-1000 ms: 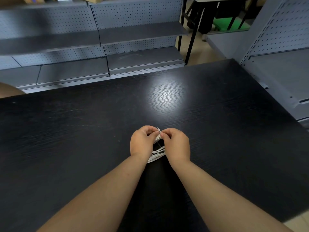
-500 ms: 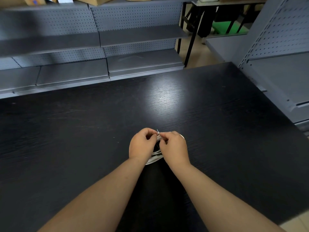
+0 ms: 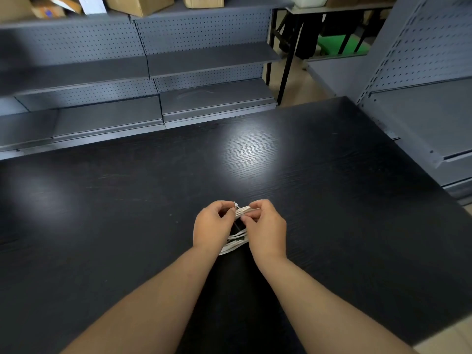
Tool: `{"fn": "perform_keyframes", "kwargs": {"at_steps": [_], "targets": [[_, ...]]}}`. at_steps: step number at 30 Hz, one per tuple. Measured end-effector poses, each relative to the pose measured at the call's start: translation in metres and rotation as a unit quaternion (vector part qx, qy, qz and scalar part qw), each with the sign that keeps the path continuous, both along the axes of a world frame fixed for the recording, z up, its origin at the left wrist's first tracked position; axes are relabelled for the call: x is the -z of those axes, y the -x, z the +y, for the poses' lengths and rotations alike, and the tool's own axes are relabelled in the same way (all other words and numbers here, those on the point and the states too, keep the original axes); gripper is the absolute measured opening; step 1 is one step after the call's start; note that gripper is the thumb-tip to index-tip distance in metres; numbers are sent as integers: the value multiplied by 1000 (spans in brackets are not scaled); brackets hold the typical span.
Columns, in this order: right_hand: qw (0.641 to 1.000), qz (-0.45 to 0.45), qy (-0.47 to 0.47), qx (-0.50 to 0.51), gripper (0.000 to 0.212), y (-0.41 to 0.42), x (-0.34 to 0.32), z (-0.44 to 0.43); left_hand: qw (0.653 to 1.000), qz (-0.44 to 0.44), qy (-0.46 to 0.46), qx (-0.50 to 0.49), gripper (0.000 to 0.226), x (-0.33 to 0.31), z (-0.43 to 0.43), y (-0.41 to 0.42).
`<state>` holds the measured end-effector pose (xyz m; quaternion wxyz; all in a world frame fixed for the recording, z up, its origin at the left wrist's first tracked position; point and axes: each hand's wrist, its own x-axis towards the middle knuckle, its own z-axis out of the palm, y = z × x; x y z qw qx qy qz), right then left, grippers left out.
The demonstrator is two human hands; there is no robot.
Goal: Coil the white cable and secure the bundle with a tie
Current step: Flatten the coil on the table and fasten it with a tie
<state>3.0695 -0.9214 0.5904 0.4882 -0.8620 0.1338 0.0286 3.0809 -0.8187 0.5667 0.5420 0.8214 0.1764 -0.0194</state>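
A coiled white cable (image 3: 236,240) is held just above the black table (image 3: 127,200), its loops showing between my two hands. A thin white tie (image 3: 238,210) wraps the far side of the bundle, with its tail sticking up to the left. My left hand (image 3: 213,224) pinches the tie's tail end and grips the left side of the coil. My right hand (image 3: 265,224) pinches the bundle and the tie from the right. Most of the coil is hidden behind my fingers.
Grey perforated shelving (image 3: 153,72) runs along the table's far edge, with cardboard boxes (image 3: 139,3) on top. Another grey shelf unit (image 3: 421,118) stands at the right. A black-legged table (image 3: 286,54) stands further back.
My hands have spread slightly apart, exposing more of the tied strands between the fingertips. The view has tilted up a little, showing the boxes on the top shelf.
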Motion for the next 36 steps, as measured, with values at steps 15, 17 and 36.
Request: {"fn": "perform_keyframes", "kwargs": {"at_steps": [15, 17, 36], "targets": [[999, 0, 29, -20, 12, -1, 3, 1, 969, -86, -156, 173, 24, -5, 10, 8], [1000, 4, 21, -20, 13, -1, 2, 0, 958, -84, -159, 224, 34, -7, 15, 10], [997, -2, 56, -47, 12, -8, 6, -6, 937, -65, -237, 248, 70, -1, 11, 20]]}}
